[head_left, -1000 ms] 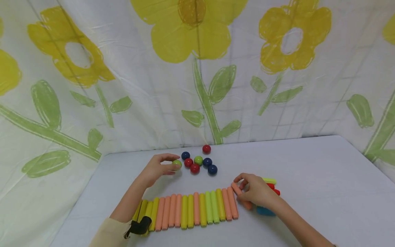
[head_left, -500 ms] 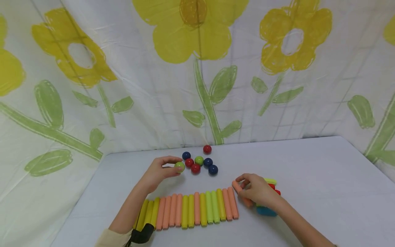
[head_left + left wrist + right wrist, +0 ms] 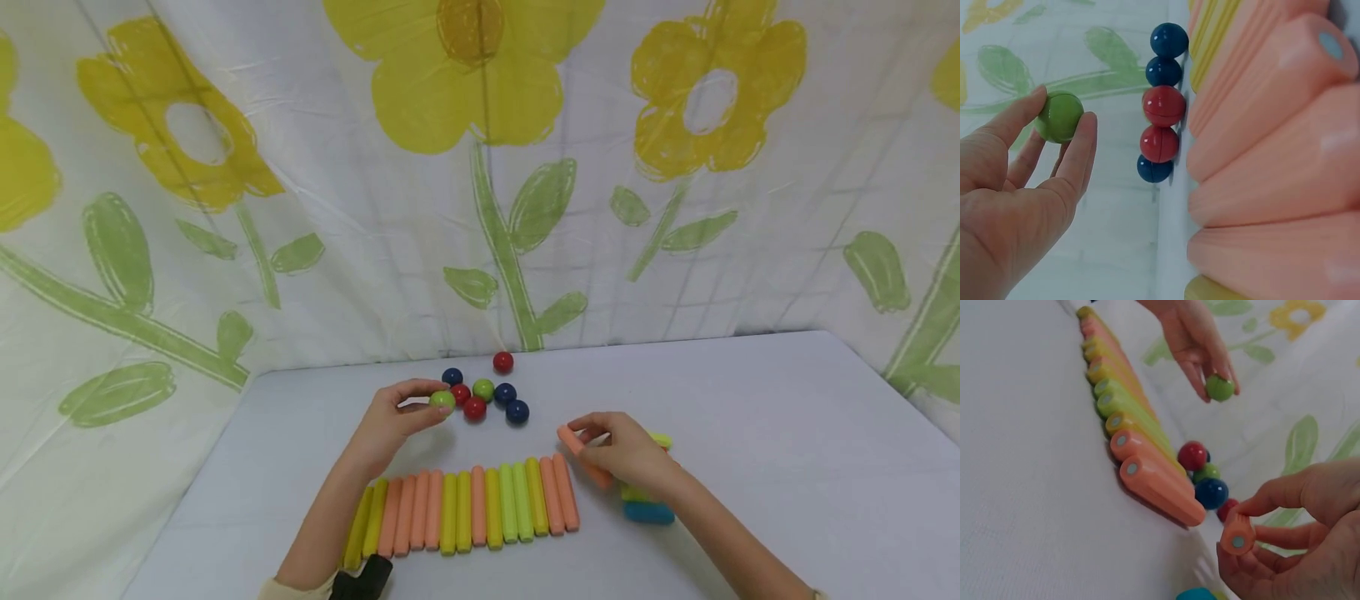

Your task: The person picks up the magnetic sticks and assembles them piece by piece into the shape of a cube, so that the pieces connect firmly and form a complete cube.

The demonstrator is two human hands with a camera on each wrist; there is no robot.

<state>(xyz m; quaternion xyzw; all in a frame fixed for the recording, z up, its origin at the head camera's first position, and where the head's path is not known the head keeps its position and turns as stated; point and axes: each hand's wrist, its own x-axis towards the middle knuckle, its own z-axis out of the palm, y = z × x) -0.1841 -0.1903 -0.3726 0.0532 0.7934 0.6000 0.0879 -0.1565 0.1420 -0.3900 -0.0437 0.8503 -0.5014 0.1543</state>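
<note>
A green ball [image 3: 441, 402] is being shifted rightward by the left hand [image 3: 387, 426], an orange stick [image 3: 573, 442] raised by the right hand [image 3: 627, 452], both fingertip-pinched

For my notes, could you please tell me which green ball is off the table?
It is the green ball pinched by the left hand; the other green ball rests unheld on the table.

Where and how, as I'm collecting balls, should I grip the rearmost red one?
Probably pinch the rearmost red ball across its left and right sides at mid-height, coming from above: it is round and stands uncovered, apart from the other balls, near the far edge of the table.
</note>
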